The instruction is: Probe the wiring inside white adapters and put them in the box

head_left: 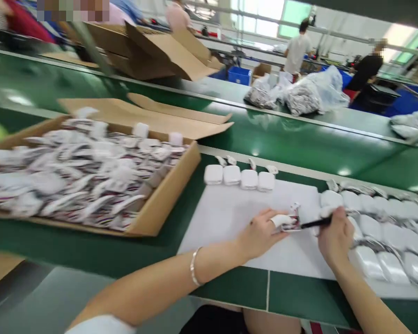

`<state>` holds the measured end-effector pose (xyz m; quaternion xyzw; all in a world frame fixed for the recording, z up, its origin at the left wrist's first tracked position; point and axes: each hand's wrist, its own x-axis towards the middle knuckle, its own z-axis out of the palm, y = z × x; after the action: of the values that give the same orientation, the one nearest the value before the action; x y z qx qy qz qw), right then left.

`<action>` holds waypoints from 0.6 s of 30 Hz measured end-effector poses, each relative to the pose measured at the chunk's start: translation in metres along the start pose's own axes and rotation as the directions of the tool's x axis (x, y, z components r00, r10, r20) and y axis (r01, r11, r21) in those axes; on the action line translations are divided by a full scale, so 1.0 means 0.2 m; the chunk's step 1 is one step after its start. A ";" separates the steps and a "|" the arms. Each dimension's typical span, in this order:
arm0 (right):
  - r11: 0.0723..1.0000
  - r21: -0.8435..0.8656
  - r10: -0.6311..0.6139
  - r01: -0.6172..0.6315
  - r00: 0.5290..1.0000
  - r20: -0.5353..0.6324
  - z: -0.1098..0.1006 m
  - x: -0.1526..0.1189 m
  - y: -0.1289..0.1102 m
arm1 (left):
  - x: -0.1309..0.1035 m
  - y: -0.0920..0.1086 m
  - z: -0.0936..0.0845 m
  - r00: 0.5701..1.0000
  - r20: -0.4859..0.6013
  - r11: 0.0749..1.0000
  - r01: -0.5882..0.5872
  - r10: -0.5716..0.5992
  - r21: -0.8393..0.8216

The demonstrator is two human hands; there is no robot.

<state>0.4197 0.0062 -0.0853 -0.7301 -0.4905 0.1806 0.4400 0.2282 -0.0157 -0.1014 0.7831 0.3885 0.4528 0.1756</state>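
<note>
My left hand is closed on a small white plastic housing with thin wires at its right end, low over a white sheet. My right hand grips a slim black pen-like tool. The tool's tip points left and lies at the wired end of the housing; I cannot tell whether it touches. Rows of white rounded cases stand just right of my right hand. Several more white square cases line the far edge of the sheet.
A shallow cardboard box full of white wired parts stands on the left. Behind it lies a cardboard flap. Plastic bags rest on the raised shelf at the back. Other people stand across the room.
</note>
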 end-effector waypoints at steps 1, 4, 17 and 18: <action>0.997 0.076 0.019 -0.018 1.000 -0.015 0.00 -0.01 -0.02 | 0.00 0.00 0.00 1.000 -0.005 1.000 0.009 -0.009 -0.007; 0.982 0.164 -0.080 0.090 0.995 -0.063 0.01 -0.01 -0.06 | 0.00 0.00 0.00 1.000 -0.020 1.000 0.012 -0.012 -0.018; 0.920 -0.059 -0.391 0.387 0.916 -0.090 -0.04 -0.01 -0.03 | -0.01 0.01 0.00 0.978 0.054 0.955 -0.207 0.200 0.211; 0.925 -0.041 -0.379 0.377 0.921 -0.092 -0.04 0.00 -0.03 | -0.02 0.01 0.01 0.974 0.074 0.948 -0.223 0.212 0.225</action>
<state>0.4213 0.0033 -0.0769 -0.6349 -0.6018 0.0507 0.4819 0.2287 -0.0187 -0.1030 0.8471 0.3455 0.4016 0.0414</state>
